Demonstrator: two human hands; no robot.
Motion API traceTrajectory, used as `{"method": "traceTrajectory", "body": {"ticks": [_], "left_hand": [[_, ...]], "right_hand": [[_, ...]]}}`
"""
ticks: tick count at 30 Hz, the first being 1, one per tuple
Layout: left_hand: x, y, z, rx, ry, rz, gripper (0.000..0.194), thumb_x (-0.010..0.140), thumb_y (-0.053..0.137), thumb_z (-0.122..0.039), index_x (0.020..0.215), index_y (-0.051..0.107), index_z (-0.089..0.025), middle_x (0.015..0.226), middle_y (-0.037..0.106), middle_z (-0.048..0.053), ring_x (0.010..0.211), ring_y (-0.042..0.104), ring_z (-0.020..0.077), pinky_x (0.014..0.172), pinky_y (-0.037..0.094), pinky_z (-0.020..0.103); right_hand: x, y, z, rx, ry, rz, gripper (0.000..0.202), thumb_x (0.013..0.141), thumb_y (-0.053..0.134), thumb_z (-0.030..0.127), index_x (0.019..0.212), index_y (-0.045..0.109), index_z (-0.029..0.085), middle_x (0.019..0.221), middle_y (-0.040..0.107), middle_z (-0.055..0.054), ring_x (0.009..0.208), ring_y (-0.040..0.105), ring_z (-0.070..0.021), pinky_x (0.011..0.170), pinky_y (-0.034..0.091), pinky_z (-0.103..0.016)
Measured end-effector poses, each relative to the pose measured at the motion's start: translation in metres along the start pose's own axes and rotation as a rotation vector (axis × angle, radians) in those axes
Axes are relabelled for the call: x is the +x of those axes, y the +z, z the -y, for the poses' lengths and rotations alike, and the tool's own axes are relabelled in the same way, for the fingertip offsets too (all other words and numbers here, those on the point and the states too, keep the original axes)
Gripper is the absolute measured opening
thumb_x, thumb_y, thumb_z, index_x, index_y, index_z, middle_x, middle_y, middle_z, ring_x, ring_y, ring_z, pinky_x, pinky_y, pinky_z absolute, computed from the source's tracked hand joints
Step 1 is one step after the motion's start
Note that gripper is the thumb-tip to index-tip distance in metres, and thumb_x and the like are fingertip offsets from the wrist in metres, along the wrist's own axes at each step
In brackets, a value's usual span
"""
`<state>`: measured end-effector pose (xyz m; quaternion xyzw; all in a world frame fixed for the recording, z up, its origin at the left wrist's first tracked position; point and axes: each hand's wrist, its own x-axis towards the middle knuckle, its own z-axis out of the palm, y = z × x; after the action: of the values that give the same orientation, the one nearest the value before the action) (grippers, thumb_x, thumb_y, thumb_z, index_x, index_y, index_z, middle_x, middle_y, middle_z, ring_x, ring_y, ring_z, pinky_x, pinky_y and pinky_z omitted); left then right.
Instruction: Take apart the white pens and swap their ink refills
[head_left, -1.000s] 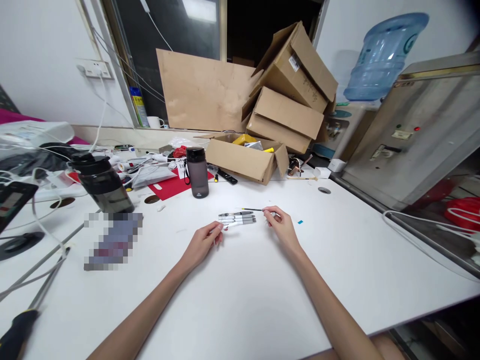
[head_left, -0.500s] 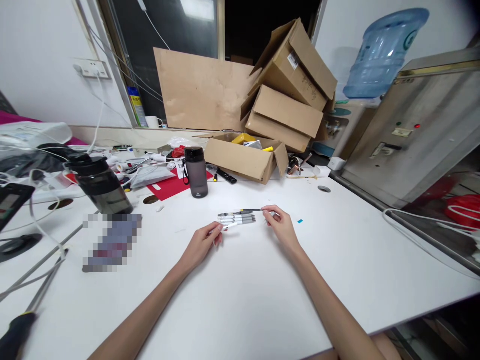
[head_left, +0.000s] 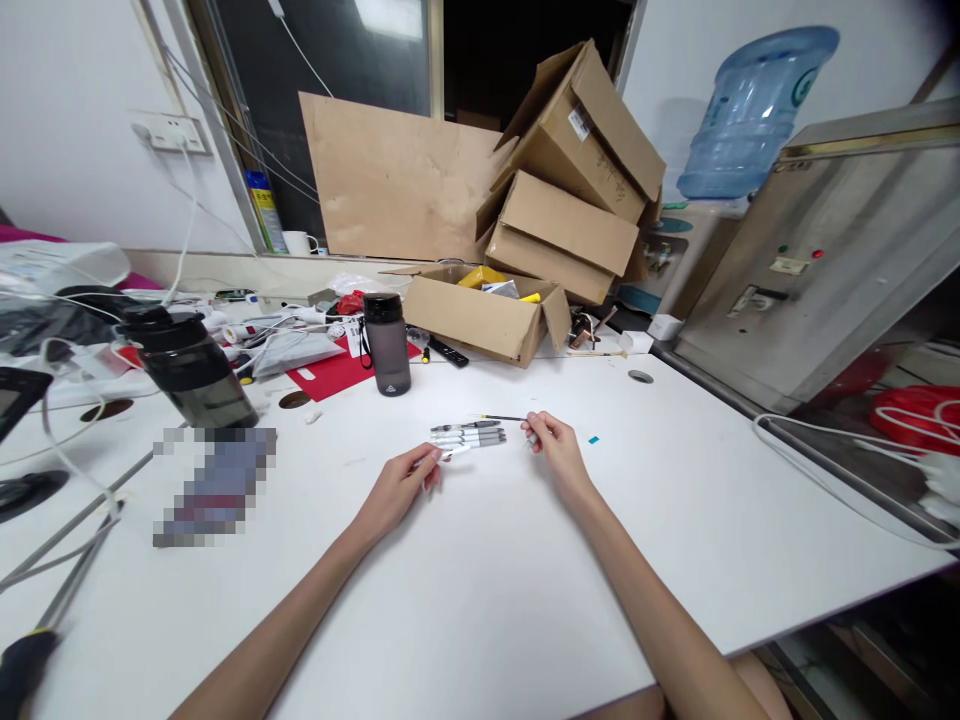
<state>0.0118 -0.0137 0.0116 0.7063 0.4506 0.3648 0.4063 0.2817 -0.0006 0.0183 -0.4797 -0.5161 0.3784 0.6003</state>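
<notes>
White desk [head_left: 480, 600], pens [head_left: 469, 435] (row) btwn hands

Your white table [head_left: 480, 590] carries a row of grey pens [head_left: 468, 434] near its middle, lying side by side, with a thin refill [head_left: 501, 418] just behind them; both your hands rest on the top beside that row; a small blue scrap [head_left: 593, 440] lies to their right; a round hole [head_left: 640, 377] sits further back; a smoky bottle [head_left: 386, 345] stands upright behind the pens, next to a red sheet [head_left: 339, 366]; a larger dark bottle [head_left: 187, 370] stands at the left; an open carton [head_left: 480, 316] rests at the back; a black-handled screwdriver [head_left: 45, 625] lies at the near left corner.
</notes>
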Motion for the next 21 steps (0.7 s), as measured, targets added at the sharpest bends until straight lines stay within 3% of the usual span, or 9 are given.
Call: {"method": "traceTrajectory", "body": {"ticks": [12, 21], "left_hand": [[-0.0012, -0.0002, -0.0009, 0.027, -0.005, 0.004, 0.045, 0.102, 0.043, -0.053, 0.076, 0.060, -0.020, 0.067, 0.054, -0.003, 0.060, 0.043, 0.0145, 0.059, 0.032, 0.026], [0.0004, 0.0001, 0.0008, 0.014, -0.007, 0.016, 0.043, 0.102, 0.044, -0.052, 0.079, 0.061, -0.020, 0.068, 0.056, -0.003, 0.060, 0.044, 0.0146, 0.059, 0.032, 0.026]], "right_hand": [[-0.0022, -0.0010, 0.0017, -0.042, 0.077, -0.030, 0.056, 0.082, 0.063, 0.068, 0.059, 0.065, 0.017, 0.058, 0.056, -0.002, 0.049, 0.043, -0.0111, 0.049, 0.034, -0.026], [-0.0010, -0.0014, -0.0002, -0.057, 0.054, -0.009, 0.053, 0.087, 0.060, 0.063, 0.060, 0.062, 0.018, 0.059, 0.053, -0.001, 0.050, 0.042, -0.0107, 0.051, 0.033, -0.026]]}}
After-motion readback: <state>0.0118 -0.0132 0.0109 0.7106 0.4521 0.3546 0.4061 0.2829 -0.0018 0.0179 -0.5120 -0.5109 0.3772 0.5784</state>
